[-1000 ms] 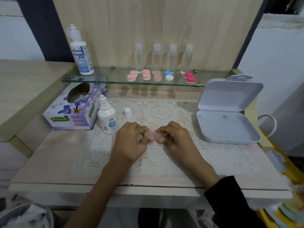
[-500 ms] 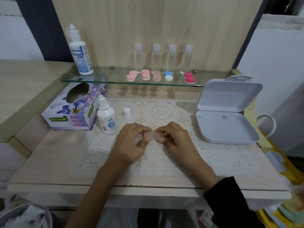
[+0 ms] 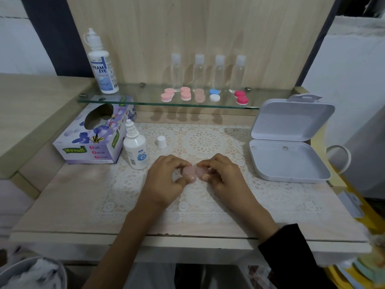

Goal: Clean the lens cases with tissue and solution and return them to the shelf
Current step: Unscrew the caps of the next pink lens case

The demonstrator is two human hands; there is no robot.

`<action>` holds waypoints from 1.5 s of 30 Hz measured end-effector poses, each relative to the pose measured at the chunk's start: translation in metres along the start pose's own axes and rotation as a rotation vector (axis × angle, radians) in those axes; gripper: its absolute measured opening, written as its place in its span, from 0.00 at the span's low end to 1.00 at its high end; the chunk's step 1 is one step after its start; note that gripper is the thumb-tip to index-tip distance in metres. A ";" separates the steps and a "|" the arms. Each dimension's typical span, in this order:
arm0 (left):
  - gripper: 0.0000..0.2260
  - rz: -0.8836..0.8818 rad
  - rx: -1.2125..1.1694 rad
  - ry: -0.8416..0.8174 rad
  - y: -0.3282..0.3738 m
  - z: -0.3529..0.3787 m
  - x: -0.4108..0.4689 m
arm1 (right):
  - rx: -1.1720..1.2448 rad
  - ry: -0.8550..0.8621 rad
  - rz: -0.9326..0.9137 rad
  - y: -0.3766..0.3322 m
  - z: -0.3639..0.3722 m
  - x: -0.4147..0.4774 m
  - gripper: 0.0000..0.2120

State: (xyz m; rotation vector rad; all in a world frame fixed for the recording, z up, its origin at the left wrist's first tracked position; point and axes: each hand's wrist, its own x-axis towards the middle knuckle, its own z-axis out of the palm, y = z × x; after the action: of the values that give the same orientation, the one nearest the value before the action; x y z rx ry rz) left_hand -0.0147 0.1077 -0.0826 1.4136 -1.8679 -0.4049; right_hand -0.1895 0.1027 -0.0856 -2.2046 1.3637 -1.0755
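Observation:
A pale pink lens case (image 3: 194, 171) lies between my two hands over the lace mat (image 3: 208, 142). My left hand (image 3: 166, 180) pinches its left cap and my right hand (image 3: 225, 178) pinches its right cap. An uncapped solution bottle (image 3: 136, 152) stands left of my hands, its white cap (image 3: 161, 142) beside it. A tissue box (image 3: 93, 134) sits further left. On the glass shelf (image 3: 145, 97) lie several lens cases: pink (image 3: 167, 95), pink (image 3: 185, 93), peach (image 3: 199, 95), blue and white (image 3: 214, 94), red (image 3: 241, 97).
A large solution bottle (image 3: 101, 65) stands at the shelf's left end. Several small clear bottles (image 3: 208, 71) line the back of the shelf. An open white box (image 3: 289, 140) sits at the right. A bin with crumpled tissue (image 3: 31, 272) is at the bottom left.
Both hands keep holding the pink case in the same place; the fingers shift slightly on its caps.

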 end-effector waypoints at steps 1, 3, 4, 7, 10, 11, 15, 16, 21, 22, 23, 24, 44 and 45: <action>0.12 -0.015 -0.008 0.010 0.000 0.000 0.000 | 0.000 0.001 -0.002 0.000 0.000 0.000 0.14; 0.14 -0.015 -0.016 0.015 -0.001 0.000 0.001 | -0.005 -0.001 -0.010 0.001 0.000 0.000 0.14; 0.16 -0.004 -0.016 0.002 -0.002 0.000 0.000 | -0.009 -0.002 -0.012 0.001 0.000 0.001 0.14; 0.21 0.055 0.001 -0.065 -0.003 -0.001 0.000 | -0.002 -0.001 -0.011 0.000 0.000 0.001 0.14; 0.14 0.047 -0.001 -0.057 -0.004 0.000 0.000 | 0.001 -0.009 -0.006 -0.001 -0.001 0.001 0.14; 0.11 0.024 -0.016 -0.042 -0.003 0.000 0.000 | -0.001 -0.010 -0.007 0.000 -0.001 0.001 0.14; 0.12 -0.056 -0.051 -0.009 -0.002 0.001 0.001 | -0.001 -0.011 -0.006 0.001 -0.001 0.001 0.13; 0.14 -0.055 -0.038 -0.008 -0.002 0.001 0.001 | -0.001 -0.011 -0.008 0.001 0.000 0.001 0.13; 0.25 0.065 0.013 -0.054 -0.004 0.001 -0.001 | 0.007 -0.012 -0.014 0.001 0.000 0.001 0.13; 0.23 0.073 0.010 -0.060 -0.004 0.001 -0.001 | 0.008 -0.012 -0.012 0.001 0.000 0.001 0.14; 0.22 0.073 -0.001 -0.055 -0.005 0.000 -0.001 | 0.007 -0.012 -0.011 0.001 -0.001 0.001 0.14; 0.21 0.066 -0.021 -0.045 -0.005 0.000 -0.001 | 0.007 -0.009 -0.010 0.001 -0.001 0.001 0.14; 0.14 -0.009 0.020 -0.042 -0.012 0.001 0.041 | 0.028 -0.008 -0.015 0.001 -0.001 0.000 0.13; 0.15 -0.010 0.030 -0.046 -0.014 0.003 0.041 | 0.030 -0.008 -0.012 0.001 -0.001 0.000 0.13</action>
State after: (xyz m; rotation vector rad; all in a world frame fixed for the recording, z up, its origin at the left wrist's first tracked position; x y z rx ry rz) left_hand -0.0115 0.0640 -0.0784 1.4458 -1.9117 -0.4191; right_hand -0.1905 0.1019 -0.0855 -2.1967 1.3238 -1.0828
